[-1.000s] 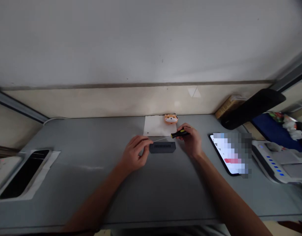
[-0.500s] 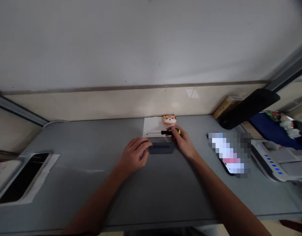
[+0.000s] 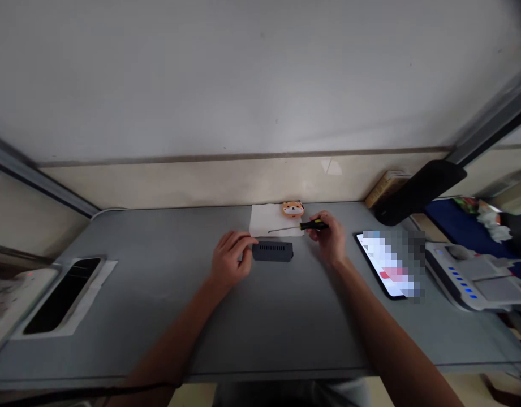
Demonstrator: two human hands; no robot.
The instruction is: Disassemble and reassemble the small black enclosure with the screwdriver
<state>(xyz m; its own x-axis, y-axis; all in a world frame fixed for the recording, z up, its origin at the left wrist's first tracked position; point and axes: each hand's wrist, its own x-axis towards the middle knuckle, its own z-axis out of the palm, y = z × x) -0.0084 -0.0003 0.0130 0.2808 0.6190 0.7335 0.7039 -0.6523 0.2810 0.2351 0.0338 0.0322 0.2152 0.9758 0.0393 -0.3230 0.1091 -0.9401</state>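
Two hands work over the desk (image 3: 260, 322). Left hand (image 3: 228, 260): fingers loosely curled, touching the left end of the small dark box (image 3: 272, 251), which lies flat mid-desk; cannot tell if they grip it. Right hand (image 3: 330, 240): fingers clamped on the screwdriver (image 3: 313, 225) handle, shaft level over the white paper (image 3: 262, 220), tip clear of the box. Judgement: the box looks closed and no loose screws show, so the work seems barely begun.

Both forearms are bare right to the picture's edge, and the left hand (image 3: 230, 259) and right hand (image 3: 330, 240) are uncovered too. At 6 o'clock, pale grey clothing shows between them.
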